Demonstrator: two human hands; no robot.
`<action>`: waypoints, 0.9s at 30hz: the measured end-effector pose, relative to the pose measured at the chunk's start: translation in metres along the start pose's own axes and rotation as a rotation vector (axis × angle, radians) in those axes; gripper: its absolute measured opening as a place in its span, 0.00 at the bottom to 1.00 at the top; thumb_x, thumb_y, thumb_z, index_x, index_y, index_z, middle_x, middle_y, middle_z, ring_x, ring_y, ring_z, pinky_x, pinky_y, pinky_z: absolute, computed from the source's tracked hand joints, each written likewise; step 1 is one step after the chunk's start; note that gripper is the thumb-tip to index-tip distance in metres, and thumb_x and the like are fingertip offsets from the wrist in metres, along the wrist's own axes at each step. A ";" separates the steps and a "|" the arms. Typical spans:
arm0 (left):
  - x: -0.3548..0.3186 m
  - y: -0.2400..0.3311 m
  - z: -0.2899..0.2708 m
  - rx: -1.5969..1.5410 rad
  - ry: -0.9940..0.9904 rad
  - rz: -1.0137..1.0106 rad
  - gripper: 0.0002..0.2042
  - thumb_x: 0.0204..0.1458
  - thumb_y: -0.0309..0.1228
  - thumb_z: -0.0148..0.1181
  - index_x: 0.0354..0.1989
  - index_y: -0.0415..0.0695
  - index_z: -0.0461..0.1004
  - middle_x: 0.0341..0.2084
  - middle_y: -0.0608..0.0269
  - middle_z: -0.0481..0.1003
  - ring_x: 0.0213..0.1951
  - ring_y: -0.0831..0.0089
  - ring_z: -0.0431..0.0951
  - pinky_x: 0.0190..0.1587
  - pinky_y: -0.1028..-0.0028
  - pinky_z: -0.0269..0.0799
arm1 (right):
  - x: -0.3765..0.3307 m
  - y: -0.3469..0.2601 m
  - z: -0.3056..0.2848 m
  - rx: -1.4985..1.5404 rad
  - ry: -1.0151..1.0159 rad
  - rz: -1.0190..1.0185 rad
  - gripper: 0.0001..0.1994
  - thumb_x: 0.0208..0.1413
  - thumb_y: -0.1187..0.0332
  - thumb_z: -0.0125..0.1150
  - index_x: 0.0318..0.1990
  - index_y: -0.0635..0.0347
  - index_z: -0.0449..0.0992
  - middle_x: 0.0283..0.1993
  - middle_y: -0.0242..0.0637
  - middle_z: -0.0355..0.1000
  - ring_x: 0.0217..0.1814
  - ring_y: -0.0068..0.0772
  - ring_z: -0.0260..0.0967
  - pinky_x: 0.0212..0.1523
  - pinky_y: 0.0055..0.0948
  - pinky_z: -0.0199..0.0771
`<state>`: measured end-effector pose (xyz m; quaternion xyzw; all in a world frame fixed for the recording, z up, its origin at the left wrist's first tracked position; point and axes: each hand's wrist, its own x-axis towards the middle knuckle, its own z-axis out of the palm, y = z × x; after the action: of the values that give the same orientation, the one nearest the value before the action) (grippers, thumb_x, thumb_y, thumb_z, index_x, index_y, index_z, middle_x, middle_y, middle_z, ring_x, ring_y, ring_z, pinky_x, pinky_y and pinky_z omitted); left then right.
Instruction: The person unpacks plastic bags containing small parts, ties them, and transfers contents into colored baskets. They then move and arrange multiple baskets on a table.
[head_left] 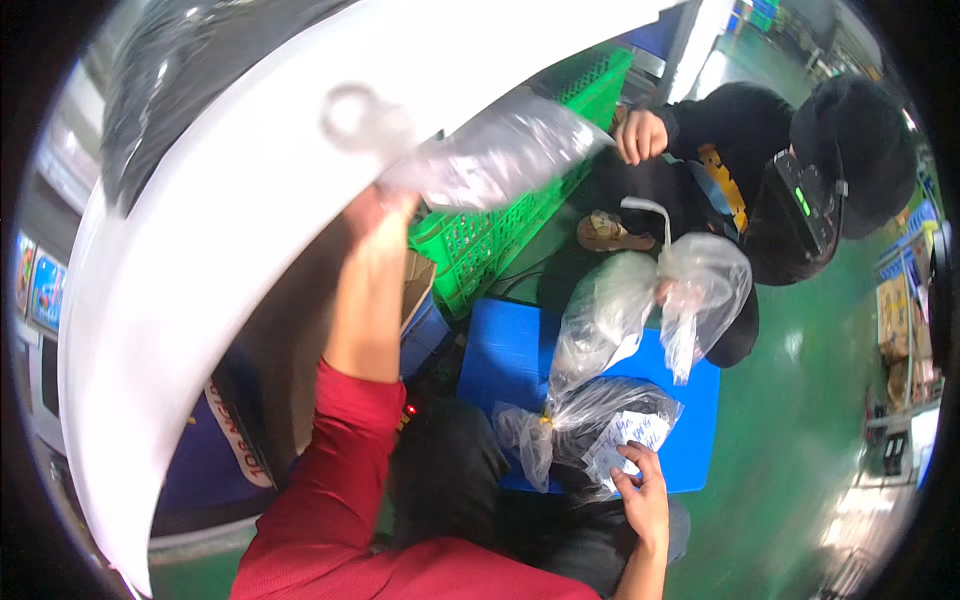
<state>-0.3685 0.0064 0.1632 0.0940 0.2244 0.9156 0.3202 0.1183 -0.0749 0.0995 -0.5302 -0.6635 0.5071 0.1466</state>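
My left hand (pixel 378 208) reaches forward to the edge of the white table, smeared by motion. Right beside it, a clear plastic bag (pixel 510 150) stretches over a green crate; whether my fingers grip it cannot be made out. Low on the right, my right hand (pixel 642 488) has thumb and fingers closed at the edge of a white paper slip (pixel 628 440) with handwriting. That slip lies against a tied clear bag with dark contents (pixel 575 425), resting on a blue stool-like surface (pixel 500 340). A yellow tie cinches the bag's neck.
Opposite me on the right, a person in black (pixel 745 130) has one hand (pixel 640 135) near the far end of the bag. More knotted clear bags (pixel 610 310) sit on the blue surface. The green crate (pixel 470 250) stands beside the white table (pixel 230 190). A blurred ring (pixel 350 115) lies there.
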 end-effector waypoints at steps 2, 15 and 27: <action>0.060 0.009 -0.023 0.159 0.086 -0.018 0.20 0.56 0.40 0.43 0.50 0.38 0.64 0.44 0.49 0.69 0.45 0.54 0.70 0.50 0.57 0.65 | 0.007 -0.007 0.007 -0.015 0.044 -0.053 0.14 0.48 0.72 0.57 0.44 0.60 0.71 0.51 0.43 0.64 0.52 0.41 0.63 0.46 0.32 0.68; 0.093 0.008 -0.028 1.447 -0.294 -0.215 0.21 0.54 0.42 0.46 0.53 0.45 0.66 0.53 0.60 0.66 0.55 0.67 0.65 0.57 0.61 0.54 | 0.019 -0.018 -0.037 -0.037 0.177 -0.142 0.10 0.50 0.73 0.56 0.41 0.63 0.74 0.38 0.39 0.73 0.40 0.29 0.69 0.44 0.26 0.66; -0.178 -0.034 -0.011 1.454 -0.488 0.188 0.12 0.56 0.30 0.47 0.40 0.34 0.72 0.31 0.57 0.75 0.35 0.72 0.75 0.42 0.75 0.69 | 0.117 0.207 -0.056 -0.494 -0.150 0.003 0.11 0.50 0.67 0.53 0.41 0.56 0.75 0.38 0.43 0.74 0.41 0.39 0.72 0.42 0.34 0.70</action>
<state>-0.2151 -0.0862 0.1326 0.4984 0.6834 0.5148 0.1395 0.2281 0.0372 -0.0877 -0.5117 -0.7755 0.3680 -0.0376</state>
